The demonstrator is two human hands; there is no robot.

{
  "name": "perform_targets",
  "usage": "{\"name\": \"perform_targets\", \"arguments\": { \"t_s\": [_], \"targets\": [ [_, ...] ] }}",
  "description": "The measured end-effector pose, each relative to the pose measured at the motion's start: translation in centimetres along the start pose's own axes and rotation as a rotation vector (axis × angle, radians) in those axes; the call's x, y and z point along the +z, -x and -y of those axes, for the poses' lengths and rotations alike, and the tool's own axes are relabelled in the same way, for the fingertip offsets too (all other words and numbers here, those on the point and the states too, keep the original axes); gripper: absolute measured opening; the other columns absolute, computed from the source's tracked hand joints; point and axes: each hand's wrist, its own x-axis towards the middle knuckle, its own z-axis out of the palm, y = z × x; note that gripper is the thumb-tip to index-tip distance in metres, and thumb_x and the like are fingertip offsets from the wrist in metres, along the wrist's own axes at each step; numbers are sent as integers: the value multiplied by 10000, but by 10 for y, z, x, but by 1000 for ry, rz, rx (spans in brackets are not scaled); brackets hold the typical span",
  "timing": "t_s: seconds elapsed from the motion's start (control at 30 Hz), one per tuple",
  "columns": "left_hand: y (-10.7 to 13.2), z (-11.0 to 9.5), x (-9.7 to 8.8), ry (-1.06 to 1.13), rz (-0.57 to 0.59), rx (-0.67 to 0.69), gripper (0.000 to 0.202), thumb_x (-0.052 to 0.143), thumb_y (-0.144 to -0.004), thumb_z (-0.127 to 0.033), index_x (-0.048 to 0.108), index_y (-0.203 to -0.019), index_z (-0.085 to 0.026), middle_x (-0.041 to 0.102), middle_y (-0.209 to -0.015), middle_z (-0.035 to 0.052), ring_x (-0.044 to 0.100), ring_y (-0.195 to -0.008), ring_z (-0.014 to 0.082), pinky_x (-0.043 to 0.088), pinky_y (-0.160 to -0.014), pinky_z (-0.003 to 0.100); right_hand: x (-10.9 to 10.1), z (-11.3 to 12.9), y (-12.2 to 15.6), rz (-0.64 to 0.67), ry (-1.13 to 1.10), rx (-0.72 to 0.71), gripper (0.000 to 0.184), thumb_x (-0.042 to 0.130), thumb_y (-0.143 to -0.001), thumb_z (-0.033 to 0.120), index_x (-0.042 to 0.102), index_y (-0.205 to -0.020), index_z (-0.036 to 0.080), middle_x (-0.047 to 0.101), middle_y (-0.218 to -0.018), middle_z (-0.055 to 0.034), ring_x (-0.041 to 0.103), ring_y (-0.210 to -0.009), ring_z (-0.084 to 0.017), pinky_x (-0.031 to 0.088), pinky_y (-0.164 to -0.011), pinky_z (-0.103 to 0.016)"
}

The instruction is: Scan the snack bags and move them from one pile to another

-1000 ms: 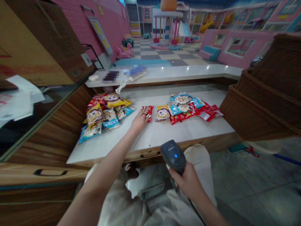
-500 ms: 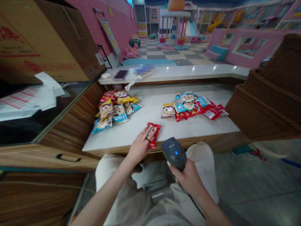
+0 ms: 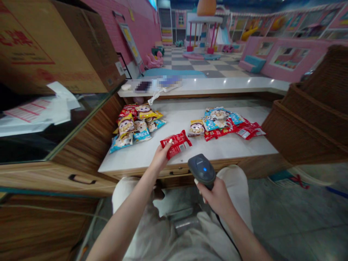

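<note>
The crinkled red snack packet [image 3: 175,144] is glossy plastic film, and the dark grey barcode scanner [image 3: 201,171] is matt moulded plastic. The white counter top [image 3: 174,125] looks smooth, above a satin wood-veneer drawer front [image 3: 54,177]

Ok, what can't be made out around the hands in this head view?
In the head view:
- Barcode scanner grip: hidden by the right hand.
- Red snack packet underside: hidden by the left hand.
- Items on the far counter: pixel-blurred.
- Printing on the piled packets: too small.
</note>
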Motion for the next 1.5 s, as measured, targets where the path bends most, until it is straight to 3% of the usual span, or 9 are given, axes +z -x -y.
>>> {"name": "perform_targets", "arguments": {
  "t_s": [0.13, 0.6, 0.97, 1.1, 1.17, 1.23, 1.37, 1.43, 1.5],
  "targets": [
    [-8, 0, 1, 139, -93, -91, 358, 864, -887, -386, 746, -1103, -126, 841, -1091, 166, 825, -1029, 288, 639, -1057, 461, 4, -3, -6, 33, -39, 21, 274, 662, -861, 457, 618, -668, 268, 636, -457, -40, 776, -577, -291, 487, -431, -259],
    [-7, 5, 5, 178, -164, -34, 200, 770, -969, -317, 749, -1022, -125, 845, -944, 127, 832, -1041, 267, 651, -1025, 416, 12, -2, -9, 76, -35, 21, 309, 656, -882, 479, 601, -662, 270, 611, -454, -12, 645, -407, -216, 456, -416, -261],
    [-5, 5, 5, 188, -171, -28, 233, 801, -942, -331, 741, -1030, -123, 846, -1008, 153, 816, -1104, 301, 627, -1079, 470, 11, -5, -5, 57, -18, 36, 300, 673, -886, 492, 617, -702, 263, 631, -479, -11, 639, -406, -209, 449, -419, -259],
    [-4, 2, -1, 112, -139, 11, 370, 844, -896, -432, 750, -1086, -129, 842, -1042, 155, 823, -1045, 303, 631, -1064, 493, 8, -9, -4, 42, -5, 30, 321, 673, -910, 507, 632, -714, 256, 610, -454, -1, 627, -390, -206, 445, -415, -258],
    [-8, -9, -9, 7, -107, 130, 456, 817, -903, -515, 751, -1158, -143, 835, -1119, 150, 811, -1083, 305, 617, -1086, 499, 7, -11, -5, 42, -14, 27, 326, 674, -919, 508, 635, -722, 252, 633, -478, -8, 622, -390, -200, 450, -420, -260],
    [-17, -29, -20, -164, -125, 340, 519, 754, -937, -583, 733, -1249, -169, 809, -1234, 144, 775, -1185, 307, 587, -1128, 492, 8, -14, -5, 46, -16, 27, 329, 679, -920, 507, 632, -719, 251, 648, -496, -14, 611, -384, -194, 454, -422, -263],
    [-50, -91, -51, -692, -313, 789, 539, 631, -1025, -537, 637, -1444, -199, 691, -1470, 151, 620, -1429, 298, 445, -1267, 459, 11, -19, -5, 50, 1, 30, 341, 680, -923, 507, 618, -697, 259, 583, -432, 14, 575, -355, -190, 449, -417, -267],
    [-70, -118, -68, -957, -396, 841, 557, 581, -1050, -467, 564, -1536, -197, 599, -1583, 167, 527, -1520, 307, 370, -1314, 467, 12, -20, -5, 56, -5, 30, 340, 681, -923, 502, 613, -692, 261, 570, -422, 19, 574, -356, -191, 447, -419, -268],
    [-88, -137, -84, -1213, -391, 749, 659, 613, -1024, -465, 502, -1594, -154, 508, -1660, 209, 438, -1586, 346, 304, -1341, 505, 12, -19, -5, 52, -17, 37, 336, 686, -917, 498, 613, -695, 258, 586, -435, 13, 585, -365, -193, 445, -422, -270]
  ]
}}
